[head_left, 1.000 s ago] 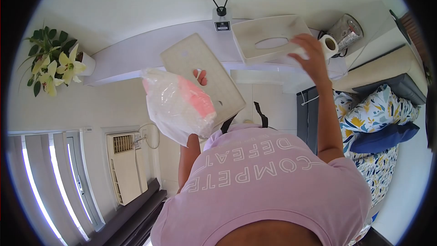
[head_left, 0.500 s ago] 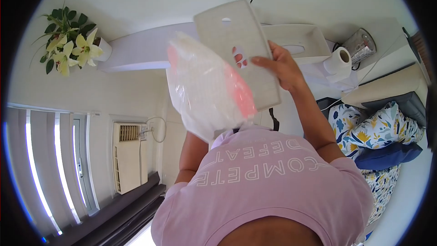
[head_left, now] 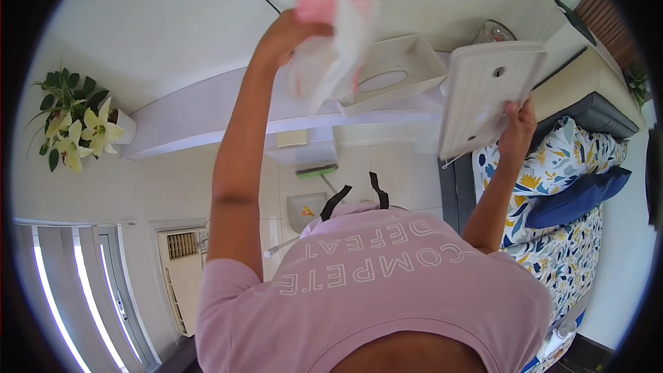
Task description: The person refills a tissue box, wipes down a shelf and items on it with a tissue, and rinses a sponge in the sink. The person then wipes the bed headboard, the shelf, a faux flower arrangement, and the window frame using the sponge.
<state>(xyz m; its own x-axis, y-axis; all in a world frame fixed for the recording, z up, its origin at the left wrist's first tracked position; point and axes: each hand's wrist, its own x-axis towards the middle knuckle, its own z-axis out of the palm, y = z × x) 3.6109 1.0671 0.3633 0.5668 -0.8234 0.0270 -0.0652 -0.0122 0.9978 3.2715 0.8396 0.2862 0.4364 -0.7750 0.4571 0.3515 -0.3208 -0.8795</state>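
nearest is the pink shirt (head_left: 387, 290), its printed letters upside down. the left hand (head_left: 286, 33) has come up and away from the panel, fingers pinching the white-and-pink plastic package (head_left: 345, 41), which a half second ago bulked in front of the panel and is now lifted well apart from it, over the left end of the open box (head_left: 414, 62). the right hand (head_left: 518, 128) still grips the pale panel (head_left: 483, 100) by its lower right edge, but has carried it to the right and tilted it, so it now stands in front of the shelf's right end. the box sits on the long shelf (head_left: 186, 112), its oval opening showing. with the package gone from there, the green broom head (head_left: 316, 171) and grey dustpan (head_left: 304, 211) show on the floor.

the package is blurred and its contents can't be made out; the left thumb is partly lost to view, as are some right fingers. only one black stick (head_left: 271, 5) shows past the left hand, its bottle covered. the panel hides most of the glass jar (head_left: 494, 31), and the paper roll can't be made out clearly. farther off are the patterned pillow (head_left: 570, 159) and the potted lilies (head_left: 83, 128).
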